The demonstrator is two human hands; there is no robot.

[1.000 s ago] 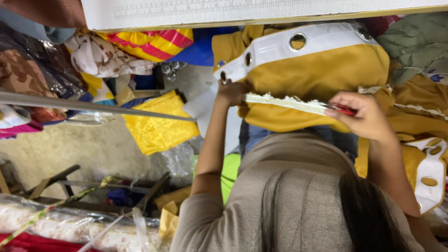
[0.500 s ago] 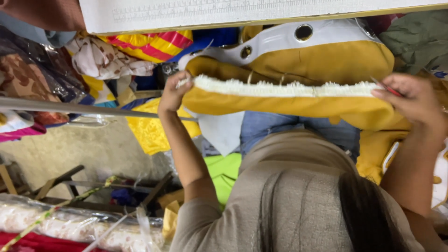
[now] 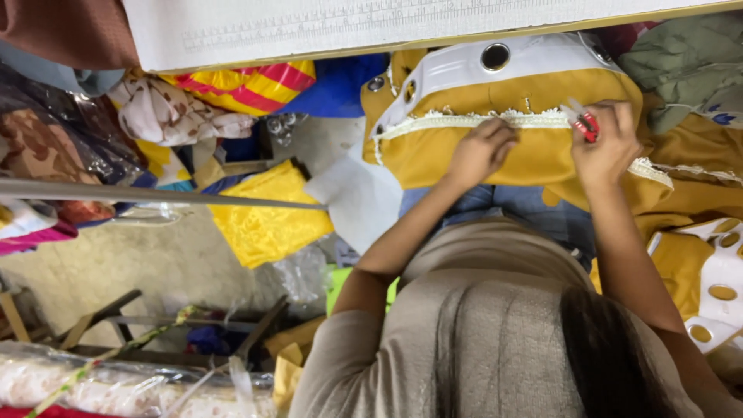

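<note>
Right hand [image 3: 607, 147] is pinching a small red-handled snipper [image 3: 584, 124], fingers curled tight around it, its tip sitting right at the lace trim [image 3: 472, 120]. Looks like it's held low and close so the blades can work at the trim line without catching the cloth.

Left hand [image 3: 480, 151] is resting half-closed, knuckles down, on the mustard-yellow curtain [image 3: 503, 155] just below the trim, fingertips pressing and bunching the fabric. Probably pinning it flat and taut for the other hand; can't tell whether it's actually gripping a fold or only pressing.

The curtain is lying across the person's lap, its white eyelet header band [image 3: 464, 70] with metal rings on the far side of the trim, right under the edge of the white counter [image 3: 309, 31]. The counter edge seems to be carrying the header while the rest is draping toward the lap.

More of the same yellow cloth and another eyelet band [image 3: 716, 286] are piling up to the right of the curtain. To its left: a loose yellow fabric piece [image 3: 267, 220] on the concrete floor [image 3: 139, 263], a long metal bar [image 3: 155, 193], and a striped red-and-yellow cloth [image 3: 240, 85] near the counter.
</note>
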